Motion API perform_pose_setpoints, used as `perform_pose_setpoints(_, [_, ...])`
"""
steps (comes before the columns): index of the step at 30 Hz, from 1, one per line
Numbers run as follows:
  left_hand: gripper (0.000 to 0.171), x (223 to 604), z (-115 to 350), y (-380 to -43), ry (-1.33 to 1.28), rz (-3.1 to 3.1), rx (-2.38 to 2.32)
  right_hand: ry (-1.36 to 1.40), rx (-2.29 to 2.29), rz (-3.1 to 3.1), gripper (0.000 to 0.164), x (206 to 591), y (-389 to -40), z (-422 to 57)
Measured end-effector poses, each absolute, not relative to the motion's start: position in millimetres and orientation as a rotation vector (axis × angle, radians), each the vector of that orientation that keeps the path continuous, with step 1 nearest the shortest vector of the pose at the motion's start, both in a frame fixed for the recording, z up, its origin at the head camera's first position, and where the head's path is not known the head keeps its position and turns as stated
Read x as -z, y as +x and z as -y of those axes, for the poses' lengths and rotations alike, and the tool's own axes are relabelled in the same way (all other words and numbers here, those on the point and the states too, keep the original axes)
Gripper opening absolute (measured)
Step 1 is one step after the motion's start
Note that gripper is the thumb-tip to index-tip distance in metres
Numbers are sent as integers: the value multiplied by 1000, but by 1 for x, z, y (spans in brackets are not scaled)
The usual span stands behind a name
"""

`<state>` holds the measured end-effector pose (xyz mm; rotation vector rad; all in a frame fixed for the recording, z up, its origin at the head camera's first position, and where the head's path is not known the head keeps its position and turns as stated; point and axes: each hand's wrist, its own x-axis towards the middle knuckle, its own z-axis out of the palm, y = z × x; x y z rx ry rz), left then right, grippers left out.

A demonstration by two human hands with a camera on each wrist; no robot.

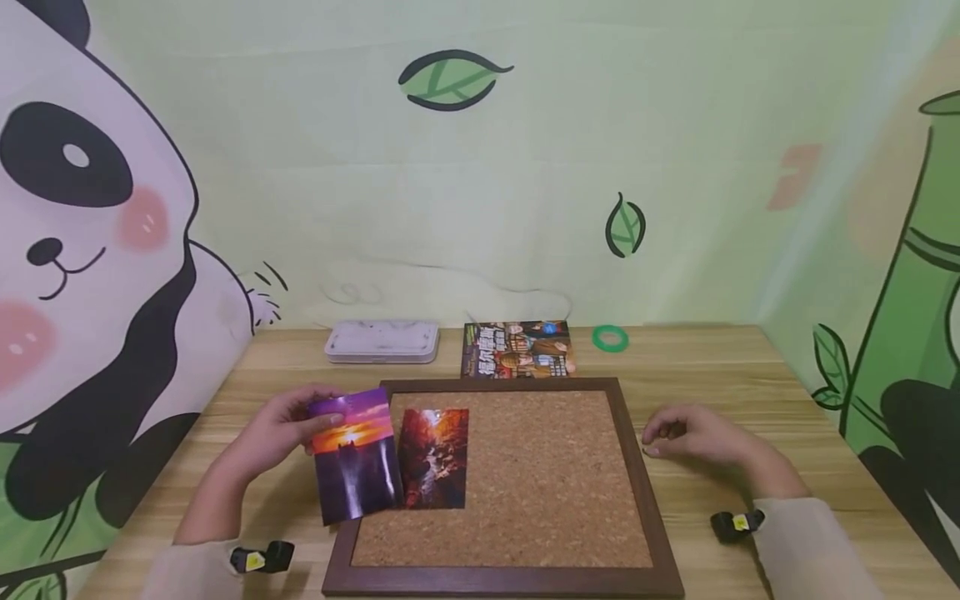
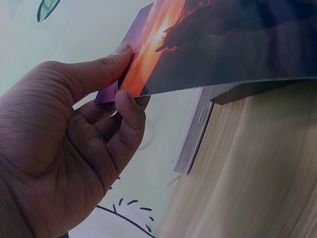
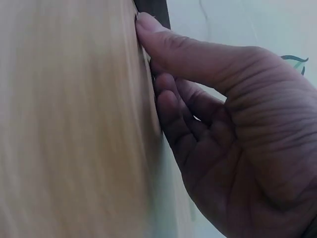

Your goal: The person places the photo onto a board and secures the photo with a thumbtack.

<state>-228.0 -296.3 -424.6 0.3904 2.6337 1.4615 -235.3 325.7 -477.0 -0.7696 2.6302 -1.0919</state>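
My left hand (image 1: 288, 425) pinches a glossy sunset photo (image 1: 356, 475) by its upper left edge, thumb in front and fingers behind. The photo tilts over the left side of a brown-framed cork board (image 1: 555, 475). In the left wrist view the thumb (image 2: 106, 69) presses on the purple and orange sky. A second photo, an autumn stream (image 1: 435, 458), lies upright on the cork, its left edge partly covered. Just off the board's right frame is my right hand (image 1: 693, 433), fingers curled, with a tiny dark pin-like thing (image 3: 137, 18) at its thumb tip.
Behind the board lie a pale marbled case (image 1: 382, 342), a colourful comic-style booklet (image 1: 517, 350) and a green tape ring (image 1: 611, 338). The wooden table (image 1: 735, 358) meets a backdrop printed with a panda and leaves. Black wrist cameras sit at both sleeves.
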Motion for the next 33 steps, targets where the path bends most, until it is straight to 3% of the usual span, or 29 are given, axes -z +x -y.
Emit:
perform_pose_setpoints(14, [45,417,272,-233,422,-2576,-1493,-838,1121,-2519,15,479,-234,-323])
perform_pose_setpoints(20, [38,417,242,-242,568,-2501,-1494,-869,1133,-2563,6,480,-232,-317])
perform_pose_setpoints(33, [29,421,160,-257,807,-2393,-1393,-765,1114,-2632,11,481,-232,-320])
